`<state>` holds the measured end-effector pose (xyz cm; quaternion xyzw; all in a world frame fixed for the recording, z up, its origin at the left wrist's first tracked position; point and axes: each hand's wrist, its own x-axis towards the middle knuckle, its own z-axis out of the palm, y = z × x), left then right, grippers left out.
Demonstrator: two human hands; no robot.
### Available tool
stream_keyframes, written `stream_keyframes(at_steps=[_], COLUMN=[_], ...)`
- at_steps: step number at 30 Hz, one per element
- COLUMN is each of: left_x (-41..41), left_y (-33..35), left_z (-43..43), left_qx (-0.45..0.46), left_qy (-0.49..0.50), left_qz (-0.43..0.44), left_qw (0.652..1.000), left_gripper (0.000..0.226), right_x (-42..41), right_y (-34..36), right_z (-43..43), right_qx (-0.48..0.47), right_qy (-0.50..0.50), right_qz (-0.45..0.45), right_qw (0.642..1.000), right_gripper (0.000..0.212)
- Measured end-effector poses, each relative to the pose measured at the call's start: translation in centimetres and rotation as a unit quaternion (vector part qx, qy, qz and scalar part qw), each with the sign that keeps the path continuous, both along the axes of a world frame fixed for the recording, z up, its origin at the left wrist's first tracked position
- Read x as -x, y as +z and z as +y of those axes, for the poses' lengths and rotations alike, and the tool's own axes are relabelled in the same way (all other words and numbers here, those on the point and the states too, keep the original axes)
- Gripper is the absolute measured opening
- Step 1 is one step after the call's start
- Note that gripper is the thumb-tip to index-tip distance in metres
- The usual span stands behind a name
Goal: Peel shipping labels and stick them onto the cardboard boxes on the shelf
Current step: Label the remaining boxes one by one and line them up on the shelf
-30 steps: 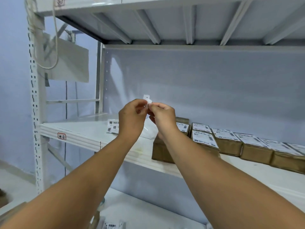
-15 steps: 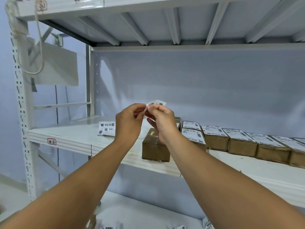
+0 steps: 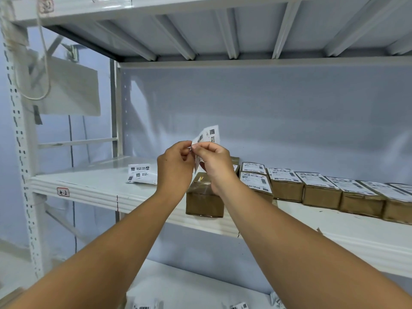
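Both hands, L (image 3: 175, 167) & R (image 3: 214, 162), pinch a shipping label (image 3: 206, 136) above an unlabelled box (image 3: 204, 198) at the shelf (image 3: 100, 188) front edge.

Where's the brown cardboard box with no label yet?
Head view, centre: the unlabelled brown cardboard box sits at the white metal shelf's front edge, left end of the row, below the right hand.

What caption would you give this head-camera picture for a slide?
Left hand and right hand pinch a shipping label in front of a cardboard box on the shelf.
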<state>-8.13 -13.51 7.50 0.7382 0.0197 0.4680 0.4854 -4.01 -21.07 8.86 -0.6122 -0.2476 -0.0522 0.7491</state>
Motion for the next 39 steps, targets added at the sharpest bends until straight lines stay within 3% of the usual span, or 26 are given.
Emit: stream_keyframes(at_steps=[3, 8, 11, 14, 22, 25, 28, 32, 36, 39], left_x=[-0.4, -0.1, -0.1, -0.2, -0.3, -0.4, -0.8, -1.2, -0.7, -1.0], left_y=[0.0, 0.7, 0.6, 0.4, 0.0, 0.0, -0.5, -1.4, -0.7, -0.4], left_z=[0.7, 1.0, 1.2, 1.3, 1.8, 2.0, 1.9, 0.8, -0.5, -0.3], left_qx=[0.065, 0.247, 0.257, 0.252, 0.267, 0.217, 0.082, -0.085, -0.104, -0.017], left_qy=[-0.006, -0.153, -0.154, -0.136, -0.110, -0.067, 0.004, 0.139, 0.099, 0.001], left_qz=[0.016, 0.013, 0.025, 0.027, 0.015, 0.016, 0.038, 0.084, 0.111, 0.085], left_qw=[0.998, 0.957, 0.954, 0.958, 0.957, 0.974, 0.996, 0.983, 0.983, 0.996], left_gripper=[0.022, 0.022, 0.025, 0.026, 0.028, 0.027, 0.024, 0.010, 0.037, 0.030], right_x=[-0.1, -2.5, -3.2, -3.3, -2.7, -2.4, -1.8, -0.8, -0.2, 0.0], right_y=[0.0, 0.1, 0.1, -0.1, -0.4, -0.4, -0.3, 0.0, 0.2, 0.1], right_z=[-0.3, -2.0, -3.3, -3.9, -4.2, -4.3, -4.0, -3.3, -2.5, -2.2], right_qx=[-0.004, -0.046, -0.084, -0.079, 0.000, 0.002, -0.009, -0.029, -0.061, -0.065], right_qy=[-0.014, -0.213, -0.211, -0.204, -0.119, -0.112, -0.096, -0.065, -0.006, 0.021], right_qz=[-0.003, 0.048, 0.070, 0.072, 0.045, 0.054, 0.068, 0.077, 0.082, 0.068], right_qw=[1.000, 0.975, 0.971, 0.973, 0.992, 0.992, 0.993, 0.994, 0.995, 0.995], right_gripper=[0.012, 0.016, 0.034, 0.008, 0.014, 0.017, 0.017, 0.015, 0.019, 0.018])
